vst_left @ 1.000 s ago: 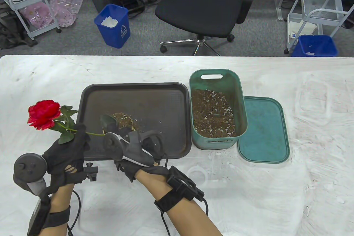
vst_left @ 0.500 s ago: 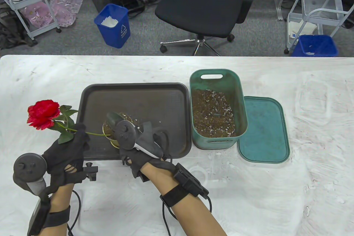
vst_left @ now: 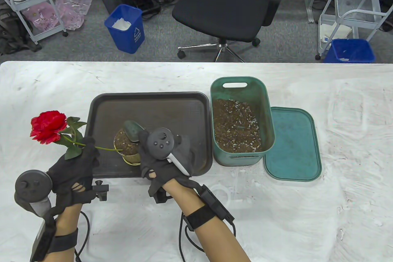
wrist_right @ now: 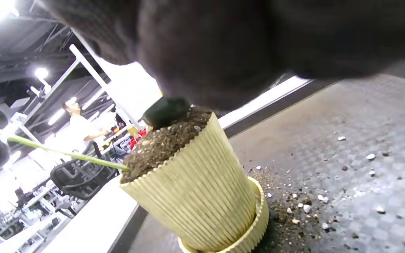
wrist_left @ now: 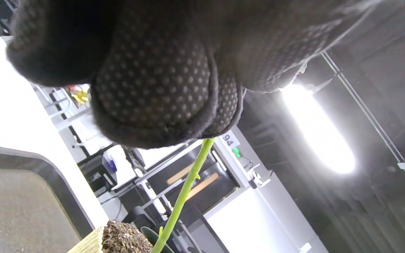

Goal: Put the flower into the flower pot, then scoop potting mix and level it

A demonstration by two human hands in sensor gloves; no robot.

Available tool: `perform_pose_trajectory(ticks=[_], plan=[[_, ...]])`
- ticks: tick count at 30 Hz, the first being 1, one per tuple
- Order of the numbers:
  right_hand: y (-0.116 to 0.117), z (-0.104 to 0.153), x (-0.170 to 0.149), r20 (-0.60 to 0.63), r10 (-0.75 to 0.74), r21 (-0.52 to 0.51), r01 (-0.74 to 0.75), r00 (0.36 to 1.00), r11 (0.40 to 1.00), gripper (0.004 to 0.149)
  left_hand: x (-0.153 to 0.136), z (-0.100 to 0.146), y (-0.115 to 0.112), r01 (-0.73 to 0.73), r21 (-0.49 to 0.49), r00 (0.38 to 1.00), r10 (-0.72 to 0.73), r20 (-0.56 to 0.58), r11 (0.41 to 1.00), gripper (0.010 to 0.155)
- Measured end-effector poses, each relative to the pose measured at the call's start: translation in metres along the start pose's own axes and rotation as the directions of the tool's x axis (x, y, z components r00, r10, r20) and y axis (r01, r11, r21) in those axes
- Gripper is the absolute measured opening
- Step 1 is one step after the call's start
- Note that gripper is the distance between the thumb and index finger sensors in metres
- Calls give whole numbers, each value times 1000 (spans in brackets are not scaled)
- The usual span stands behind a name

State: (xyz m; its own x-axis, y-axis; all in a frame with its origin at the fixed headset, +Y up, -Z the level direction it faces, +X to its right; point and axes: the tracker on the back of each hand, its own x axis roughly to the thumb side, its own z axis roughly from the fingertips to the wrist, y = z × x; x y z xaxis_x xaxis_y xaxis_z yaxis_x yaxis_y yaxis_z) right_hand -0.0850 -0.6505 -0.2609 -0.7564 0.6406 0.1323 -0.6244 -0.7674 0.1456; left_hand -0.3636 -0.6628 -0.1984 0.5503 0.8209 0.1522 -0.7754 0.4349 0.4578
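1. The left hand (vst_left: 73, 166) has its grip pinched round the thin green stem of the flower (vst_left: 49, 127), holding it slanted so that the red bloom leans out over the worktop (vst_left: 337, 151) to the left, while the stem's lower end runs into the flower pot (wrist_right: 195, 196).
2. The right hand (vst_left: 165, 157) holds its grip curled round the handle of a dark green scoop (vst_left: 132, 131), whose rounded bowl lies on the soil at the pot's top. Exactly how the fingers wrap the handle is hidden under the tracker.
3. Judged from this, the flower is already in the pot and the pot looks full to its rim. What seems left is levelling the mound and perhaps standing the stem more upright.
4. The pot is cream, with fine upright ribs and a scalloped rim, and stands in a matching saucer. Its soil is dark, crumbly and flecked with white grains.
5. It sits on a dark, textured tray (vst_left: 153, 102), where crumbs of mix lie scattered around the saucer.
6. Just right of the tray stands a green tub (vst_left: 267, 111) of potting mix (vst_left: 235, 127), with its flat lid (vst_left: 291, 145) lying beside it.
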Motion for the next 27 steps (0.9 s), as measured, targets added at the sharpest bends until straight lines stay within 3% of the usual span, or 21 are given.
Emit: perform_pose_trajectory(ticks=[3,10,16,20,23,27], plan=[[-5,0,-13,-37,-189,-51,187,981,981,53,0,0,0,-1,0,1000,1,0,1000,41],[7,1,-31,-86,-249,16,251,965,968,53,0,0,0,-1,0,1000,1,-1,1000,41],[0,1,-21,-16,-189,-40,189,982,981,53,1,0,0,0,0,1000,0,0,1000,41],[1,8,-1,84,-32,-67,38,996,997,53,1,0,0,-3,0,1000,3,-2,1000,41],[10,10,4,97,82,-47,-77,992,996,52,1,0,0,-1,0,1000,1,0,1000,41],[12,8,3,81,93,-21,-92,992,996,53,1,0,0,2,1,1000,-2,2,1000,41]])
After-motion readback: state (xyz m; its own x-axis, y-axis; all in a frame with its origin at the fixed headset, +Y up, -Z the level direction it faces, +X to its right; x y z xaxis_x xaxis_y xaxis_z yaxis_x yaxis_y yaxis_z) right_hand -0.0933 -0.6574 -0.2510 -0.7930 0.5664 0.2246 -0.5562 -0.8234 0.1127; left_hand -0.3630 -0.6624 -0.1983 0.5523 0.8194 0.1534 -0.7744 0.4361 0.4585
